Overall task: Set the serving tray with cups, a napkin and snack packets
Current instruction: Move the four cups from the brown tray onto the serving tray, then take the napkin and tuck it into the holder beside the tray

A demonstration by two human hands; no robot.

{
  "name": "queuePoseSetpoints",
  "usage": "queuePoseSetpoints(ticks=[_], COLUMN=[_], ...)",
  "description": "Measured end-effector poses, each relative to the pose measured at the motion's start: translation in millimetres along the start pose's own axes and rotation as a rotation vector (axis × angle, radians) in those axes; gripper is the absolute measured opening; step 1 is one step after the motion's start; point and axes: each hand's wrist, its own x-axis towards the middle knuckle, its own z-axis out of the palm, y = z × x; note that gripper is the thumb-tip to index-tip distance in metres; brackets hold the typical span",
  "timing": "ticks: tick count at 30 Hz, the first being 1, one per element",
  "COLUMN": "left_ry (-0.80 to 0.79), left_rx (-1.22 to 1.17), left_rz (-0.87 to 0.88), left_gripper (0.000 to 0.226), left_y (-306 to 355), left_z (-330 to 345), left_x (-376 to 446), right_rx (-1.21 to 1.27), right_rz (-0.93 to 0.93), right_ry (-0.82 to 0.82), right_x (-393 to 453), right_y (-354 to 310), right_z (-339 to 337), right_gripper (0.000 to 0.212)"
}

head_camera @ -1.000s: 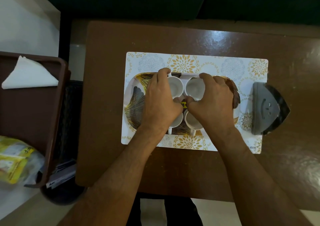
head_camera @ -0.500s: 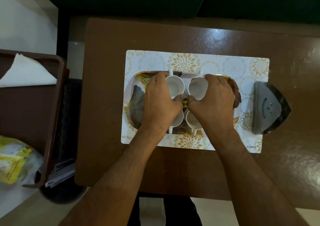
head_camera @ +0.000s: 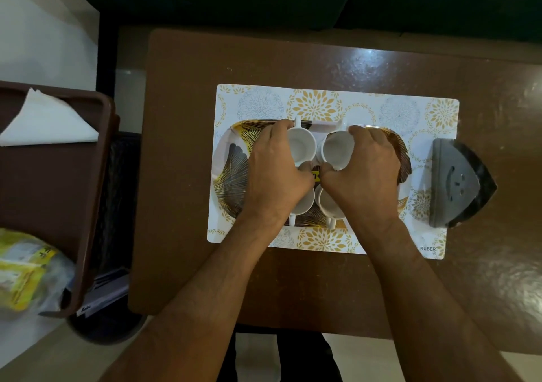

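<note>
A patterned serving tray lies on a floral placemat on the brown table. Several white cups stand close together on it. My left hand wraps the far left cup, and my right hand wraps the far right cup, which is tilted a little. Two nearer cups are partly hidden under my hands. A folded white napkin and yellow snack packets lie in a brown bin at the left.
A grey triangular holder rests on the placemat's right edge. A dark round waste bin with papers stands between the brown bin and the table. The table's near edge runs just under my forearms.
Both hands have stayed on the far cups and pressed them closer together. The right cup now tilts slightly. The view has shifted a little.
</note>
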Motion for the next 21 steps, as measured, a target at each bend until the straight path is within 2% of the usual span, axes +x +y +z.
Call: queuePoseSetpoints(ticks=[15, 21], left_ry=[-0.041, 0.033], left_rx=[-0.039, -0.040], left_rz=[0.013, 0.026], left_gripper=[0.078, 0.074], left_y=[-1.9, -5.6], left_z=[-2.7, -21.7], left_x=[2.1, -1.0], right_rx=[-0.014, -0.034], right_rz=[0.022, -0.077], right_ry=[-0.012, 0.129], right_x=[-2.5, -10.3], right_y=[-6.6, -29.6], right_z=[-2.9, -10.2], right_gripper=[0.079, 0.079])
